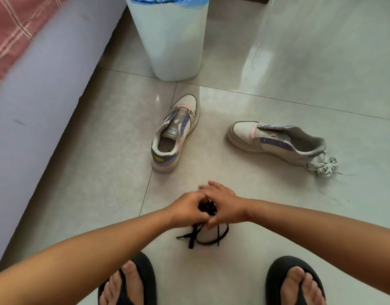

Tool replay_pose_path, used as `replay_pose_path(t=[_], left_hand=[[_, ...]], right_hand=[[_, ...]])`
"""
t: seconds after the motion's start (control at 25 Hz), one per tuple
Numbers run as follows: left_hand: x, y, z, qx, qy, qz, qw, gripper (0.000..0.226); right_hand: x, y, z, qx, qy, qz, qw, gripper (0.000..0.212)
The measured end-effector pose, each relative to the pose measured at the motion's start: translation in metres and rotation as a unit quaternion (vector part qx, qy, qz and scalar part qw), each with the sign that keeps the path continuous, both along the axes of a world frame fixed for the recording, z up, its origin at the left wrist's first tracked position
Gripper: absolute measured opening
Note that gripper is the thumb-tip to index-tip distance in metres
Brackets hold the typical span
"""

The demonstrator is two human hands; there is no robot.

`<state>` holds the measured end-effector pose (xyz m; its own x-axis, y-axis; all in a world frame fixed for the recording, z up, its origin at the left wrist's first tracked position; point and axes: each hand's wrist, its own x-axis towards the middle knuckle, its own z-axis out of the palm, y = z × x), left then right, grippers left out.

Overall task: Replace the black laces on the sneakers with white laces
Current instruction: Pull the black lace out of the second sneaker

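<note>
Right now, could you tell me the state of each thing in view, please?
Left sneaker: unlaced, upright.
Right sneaker: unlaced, upright on the floor.
Black laces: removed, bunched in both hands.
White laces: bundled, unused, by the right sneaker's heel.
Left hand: gripping black laces.
Right hand: gripping black laces.
Bin: upright, lined.

white bin [175, 45], blue liner | lilac bed edge [42, 102], pink plaid cover [11, 25] | black flip-flops [145, 280]

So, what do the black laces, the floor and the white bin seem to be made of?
The black laces look like flat woven fabric, matte: limp, ribbon-like strands. The floor seems to be glazed ceramic or stone tile: grout lines and glossy reflections. The white bin is probably smooth plastic with a soft sheen; the blue liner at its rim looks like thin plastic film.
</note>
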<state>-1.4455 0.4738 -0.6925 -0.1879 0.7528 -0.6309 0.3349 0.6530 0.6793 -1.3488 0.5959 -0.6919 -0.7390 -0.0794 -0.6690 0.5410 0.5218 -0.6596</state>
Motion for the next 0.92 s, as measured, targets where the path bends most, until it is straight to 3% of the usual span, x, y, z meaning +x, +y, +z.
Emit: replay_pose_path(t=[0.08, 0.16, 0.24, 0.36, 0.44, 0.52, 0.64, 0.76, 0.84, 0.92], left_hand=[[-0.009, 0.008, 0.019, 0.022, -0.087, 0.118, 0.989, 0.017], [-0.019, 0.014, 0.037, 0.047, -0.181, 0.242, 0.952, 0.015], [-0.031, 0.019, 0.051, 0.062, -0.206, 0.298, 0.930, 0.011], [-0.048, 0.023, 0.066, 0.055, -0.170, 0.295, 0.939, 0.007], [-0.057, 0.025, 0.073, 0.053, -0.232, 0.333, 0.913, 0.006], [-0.060, 0.027, 0.083, 0.062, -0.258, 0.325, 0.908, 0.009], [-0.061, 0.030, 0.094, 0.091, -0.210, 0.264, 0.937, 0.016], [-0.066, 0.031, 0.107, 0.100, -0.164, 0.167, 0.967, 0.020], [-0.067, 0.036, 0.123, 0.129, -0.172, 0.127, 0.968, 0.020], [-0.063, 0.049, 0.138, 0.208, -0.205, 0.199, 0.935, 0.015]], right_hand=[[-0.002, -0.004, 0.016, -0.207, -0.010, -0.138, 0.968, 0.034], [-0.005, -0.001, 0.033, -0.305, -0.023, -0.237, 0.922, 0.019], [-0.006, 0.005, 0.044, -0.354, -0.053, -0.282, 0.890, 0.012], [-0.006, 0.017, 0.055, -0.348, -0.065, -0.311, 0.882, 0.007], [-0.006, 0.028, 0.063, -0.354, -0.062, -0.341, 0.869, 0.008], [-0.007, 0.040, 0.072, -0.371, -0.060, -0.336, 0.864, 0.011], [-0.013, 0.057, 0.097, -0.338, -0.056, -0.258, 0.903, 0.008], [-0.026, 0.076, 0.123, -0.316, -0.016, -0.244, 0.917, 0.031], [-0.042, 0.079, 0.128, -0.328, 0.048, -0.310, 0.891, 0.033], [-0.062, 0.066, 0.126, -0.396, 0.095, -0.441, 0.800, 0.022]])
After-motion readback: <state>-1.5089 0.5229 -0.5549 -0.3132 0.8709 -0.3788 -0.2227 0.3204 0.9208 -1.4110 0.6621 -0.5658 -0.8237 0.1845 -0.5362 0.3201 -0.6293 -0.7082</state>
